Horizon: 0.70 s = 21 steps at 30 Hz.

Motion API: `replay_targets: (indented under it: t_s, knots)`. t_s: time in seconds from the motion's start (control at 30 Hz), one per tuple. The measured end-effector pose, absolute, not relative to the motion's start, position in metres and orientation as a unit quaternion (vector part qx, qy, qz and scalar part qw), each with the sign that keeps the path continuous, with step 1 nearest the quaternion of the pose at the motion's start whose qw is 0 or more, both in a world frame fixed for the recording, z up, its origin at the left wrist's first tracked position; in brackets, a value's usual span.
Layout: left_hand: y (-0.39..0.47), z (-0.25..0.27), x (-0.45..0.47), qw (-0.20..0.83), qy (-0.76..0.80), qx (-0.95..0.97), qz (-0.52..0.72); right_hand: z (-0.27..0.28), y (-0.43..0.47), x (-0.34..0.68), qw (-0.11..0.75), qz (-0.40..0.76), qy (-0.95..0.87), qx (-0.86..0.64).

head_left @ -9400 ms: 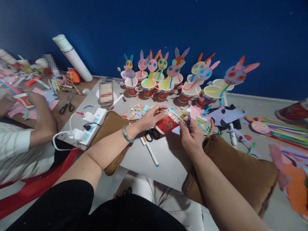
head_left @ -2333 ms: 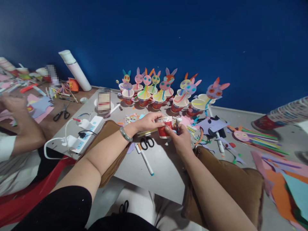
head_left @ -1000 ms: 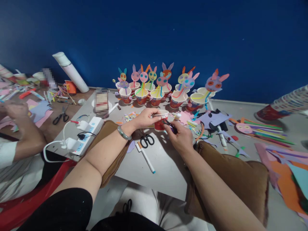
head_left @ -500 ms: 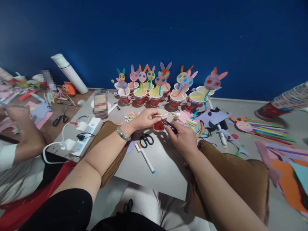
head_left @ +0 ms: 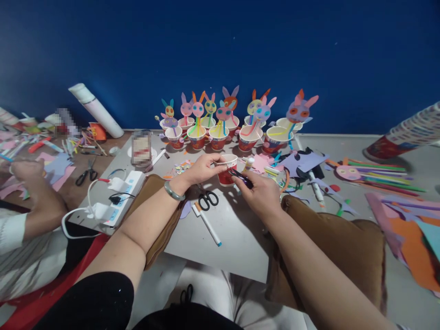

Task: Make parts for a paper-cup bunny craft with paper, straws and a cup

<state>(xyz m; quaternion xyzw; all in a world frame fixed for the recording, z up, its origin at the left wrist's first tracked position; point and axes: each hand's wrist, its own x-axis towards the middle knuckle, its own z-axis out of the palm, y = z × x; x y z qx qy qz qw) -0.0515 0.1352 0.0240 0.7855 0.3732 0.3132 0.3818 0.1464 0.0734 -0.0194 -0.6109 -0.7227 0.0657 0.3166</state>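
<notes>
My left hand [head_left: 205, 170] grips a red paper cup [head_left: 226, 178] with a white inside near the rim, its thumb across the near side. In my right hand [head_left: 261, 193] is a dark-handled hand tool [head_left: 244, 180], its narrow tip at the right side of the cup wall. Whether the tip pierces the wall I cannot tell. Below the cup lie black-handled scissors [head_left: 208, 200], their blades partly hidden by my left hand and forearm. A white marker [head_left: 208, 225] with an orange band and blue end is in front of them.
Several cups with paper rabbit heads [head_left: 197, 108] stand along the blue wall. To the left are a power strip [head_left: 124, 198] and a co-worker's hand [head_left: 29, 170]. Brown cushions [head_left: 330, 247] flank the work spot. Stacked cups [head_left: 388, 149] lean at the far right.
The whole view has shifted slightly. My left hand keeps its hold on the cup, and the tool in my right hand stays against the cup's side with little visible movement.
</notes>
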Motion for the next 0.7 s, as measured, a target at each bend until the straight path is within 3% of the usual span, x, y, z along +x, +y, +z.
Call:
replay_targets:
  t_s: [0.4,0.57,0.7]
  knots:
    - [0.14,0.013,-0.053,0.307,0.35,0.826,0.318,-0.014,0.068,0.141,0.215,-0.014,-0.737,-0.641]
    - [0.139,0.012,-0.051,0.278,0.332,0.85,0.299,-0.009,0.064,0.137,0.171,-0.003,-0.739,-0.651]
    - [0.138,0.011,-0.051,0.285,0.34,0.846,0.295,-0.008,0.066,0.139,0.188,0.037,-0.734,-0.651]
